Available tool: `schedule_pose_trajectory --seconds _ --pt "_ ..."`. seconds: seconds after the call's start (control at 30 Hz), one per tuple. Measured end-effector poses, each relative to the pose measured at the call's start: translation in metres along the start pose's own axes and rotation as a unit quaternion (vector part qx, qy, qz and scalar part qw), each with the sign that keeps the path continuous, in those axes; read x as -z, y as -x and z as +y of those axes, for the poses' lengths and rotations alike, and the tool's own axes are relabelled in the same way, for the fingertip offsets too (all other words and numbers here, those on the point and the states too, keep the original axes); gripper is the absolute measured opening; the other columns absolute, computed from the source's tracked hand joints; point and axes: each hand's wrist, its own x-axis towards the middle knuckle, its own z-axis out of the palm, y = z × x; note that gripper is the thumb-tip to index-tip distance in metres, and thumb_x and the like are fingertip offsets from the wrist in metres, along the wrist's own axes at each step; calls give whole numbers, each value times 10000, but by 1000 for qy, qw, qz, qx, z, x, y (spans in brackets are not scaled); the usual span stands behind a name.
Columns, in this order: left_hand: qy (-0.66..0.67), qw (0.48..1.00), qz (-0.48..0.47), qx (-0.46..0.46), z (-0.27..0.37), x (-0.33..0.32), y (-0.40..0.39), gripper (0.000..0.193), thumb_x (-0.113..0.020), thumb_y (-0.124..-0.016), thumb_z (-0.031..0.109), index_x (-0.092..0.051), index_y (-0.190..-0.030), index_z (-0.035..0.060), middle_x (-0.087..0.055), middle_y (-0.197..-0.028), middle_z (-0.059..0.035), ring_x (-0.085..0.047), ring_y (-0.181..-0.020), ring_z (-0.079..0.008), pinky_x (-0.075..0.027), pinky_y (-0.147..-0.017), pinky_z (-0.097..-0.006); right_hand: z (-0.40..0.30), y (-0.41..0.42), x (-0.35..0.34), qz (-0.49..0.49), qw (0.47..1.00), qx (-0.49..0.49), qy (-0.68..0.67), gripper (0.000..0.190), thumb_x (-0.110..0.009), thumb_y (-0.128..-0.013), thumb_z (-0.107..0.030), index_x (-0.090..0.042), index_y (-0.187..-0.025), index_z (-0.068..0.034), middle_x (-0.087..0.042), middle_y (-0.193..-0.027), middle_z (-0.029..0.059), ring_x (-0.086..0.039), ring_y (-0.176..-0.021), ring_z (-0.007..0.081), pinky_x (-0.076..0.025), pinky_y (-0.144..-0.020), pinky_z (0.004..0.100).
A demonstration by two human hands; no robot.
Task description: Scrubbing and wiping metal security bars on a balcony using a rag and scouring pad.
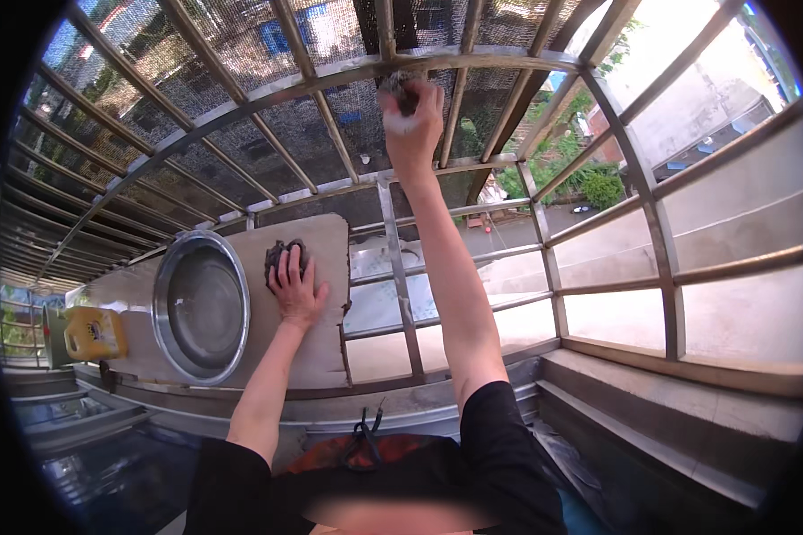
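Observation:
Reaching far forward, my right hand (415, 124) is closed around a greyish scrubbing pad (401, 83), held against the horizontal rail of a metal window cage (348, 70). The pad is blurred and partly covered by my fingers. My left hand (296, 291) presses down on a dark, crumpled cloth (274, 257), which lies on a flat board (324, 321). Just left of that cloth stands a round metal basin (244, 321) with what looks like cloudy water in it.
A yellow plastic jug (97, 333) with a printed label stands on the board beyond the basin. Right of the board's ragged edge, the cage floor is open bars (401, 267) with gaps over a long drop. A window ledge (676, 401) runs at the right.

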Motion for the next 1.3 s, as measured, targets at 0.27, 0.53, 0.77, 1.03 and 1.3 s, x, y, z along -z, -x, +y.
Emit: schedule_pose_trajectory --seconds 0.27,0.53,0.77,1.03,1.3 --pt "29 999 -37 14 -2 6 -4 616 -592 -841 548 -614 -1299 137 -315 -1556 -105 -249 -1438 -332 -163 -1132 -598 22 3 -27 25 994 -60 -86 225 -775 -811 -58 -636 -973 13 -631 -784 23 -531 -729 96 -448 -693 248" --pt "19 999 -41 -5 4 8 -8 706 -568 -837 636 -570 -1340 141 -323 -1542 -128 -244 -1434 -354 -155 -1125 -618 92 71 -8 -38 995 -79 -41 179 -693 -760 17 -586 -896 -29 -601 -765 143 -592 -657 345 -486 -632 342" --pt "9 999 -34 -16 0 -1 -8 720 -586 -818 640 -571 -1325 129 -322 -1539 -141 -243 -1432 -363 -153 -1126 -626 137 125 -4 -90 969 -181 144 165 -708 -756 -77 -604 -885 -71 -636 -800 153 -634 -767 419 -498 -648 450" --pt "-14 998 -53 -17 -1 5 -5 766 -511 -844 697 -561 -1338 113 -297 -1546 -161 -230 -1433 -372 -145 -1128 -622 26 3 -21 -8 997 -21 -75 144 -699 -810 18 -561 -843 -3 -531 -656 56 -469 -628 92 -411 -590 246" --pt "-5 998 -66 -22 10 9 -6 774 -531 -841 692 -550 -1338 100 -303 -1540 -167 -230 -1432 -380 -138 -1130 -629 164 134 12 -114 983 -96 111 192 -743 -771 -95 -586 -873 -53 -600 -723 148 -605 -647 346 -485 -611 372"
